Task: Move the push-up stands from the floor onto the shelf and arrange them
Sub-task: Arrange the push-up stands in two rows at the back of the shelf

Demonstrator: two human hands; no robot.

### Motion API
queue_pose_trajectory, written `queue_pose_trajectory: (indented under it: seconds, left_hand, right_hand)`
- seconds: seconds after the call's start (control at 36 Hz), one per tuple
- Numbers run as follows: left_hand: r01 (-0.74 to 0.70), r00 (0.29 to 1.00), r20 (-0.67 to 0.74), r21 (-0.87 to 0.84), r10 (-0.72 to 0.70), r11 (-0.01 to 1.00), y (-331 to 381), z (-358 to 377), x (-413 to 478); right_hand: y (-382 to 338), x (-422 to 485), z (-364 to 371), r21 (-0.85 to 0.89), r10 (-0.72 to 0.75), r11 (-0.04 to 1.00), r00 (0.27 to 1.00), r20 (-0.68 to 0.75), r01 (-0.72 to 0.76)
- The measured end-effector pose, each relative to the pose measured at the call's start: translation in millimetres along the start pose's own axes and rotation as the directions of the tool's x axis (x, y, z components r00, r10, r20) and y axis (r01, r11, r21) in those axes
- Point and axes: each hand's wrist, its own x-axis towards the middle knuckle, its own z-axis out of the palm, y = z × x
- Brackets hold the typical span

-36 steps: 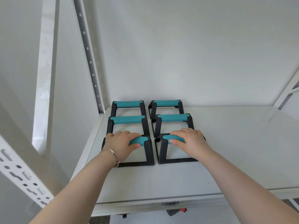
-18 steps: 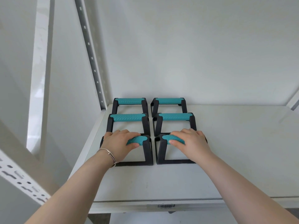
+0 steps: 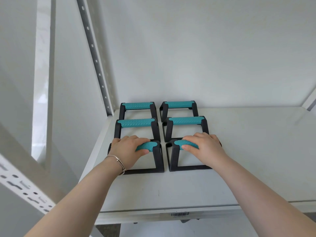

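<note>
Push-up stands sit six to the shelf point(image 3: 239, 151), two columns of three. Under the left hand point(image 3: 127, 152), which wraps the teal grip of the front left stand point(image 3: 158, 161), the frame rests just short of the middle left stand point(image 3: 136, 123) beyond the knuckles. Beside it, the right hand point(image 3: 205, 147) clasps the front right stand point(image 3: 173, 158). Pushing either frame forward unevenly would likely knock the stands ahead of the fingers askew, spoiling the rows.

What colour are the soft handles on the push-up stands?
The handles are teal, with a bumpy raised pattern, on black frames. The head view shows it.
</note>
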Motion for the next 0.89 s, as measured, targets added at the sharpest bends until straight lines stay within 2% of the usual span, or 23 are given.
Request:
queue_pose_trajectory:
  seconds: [0.31, 0.47, 0.58, 0.78, 0.89]
  left_hand:
    - [-0.004, 1.000, 0.002, -0.002, 0.004, 1.000, -1, 0, 2]
    - [0.005, 1.000, 0.020, 0.017, -0.006, 1.000, 0, -2, 2]
    - [0.023, 0.999, 0.035, 0.011, -0.024, 1.000, 1, -9, 8]
    - [0.090, 0.973, -0.211, -0.022, -0.093, 0.996, 7, -37, 62]
    - [0.191, 0.956, -0.228, 0.000, -0.186, 0.982, -5, -51, 119]
  right_hand:
    - [-1, 0, -3, 0.015, 0.005, 1.000, 0.999, 0.032, -0.006]
    - [-4, 3, -7, -0.005, 0.037, 0.999, 0.994, 0.100, -0.037]
    - [-7, 9, -15, 0.050, 0.047, 0.997, 0.992, 0.116, -0.053]
    - [-12, 70, -39, 0.121, 0.024, 0.992, 0.999, -0.031, -0.020]
    - [4, 131, -45, 0.068, 0.025, 0.998, 0.996, -0.082, -0.019]
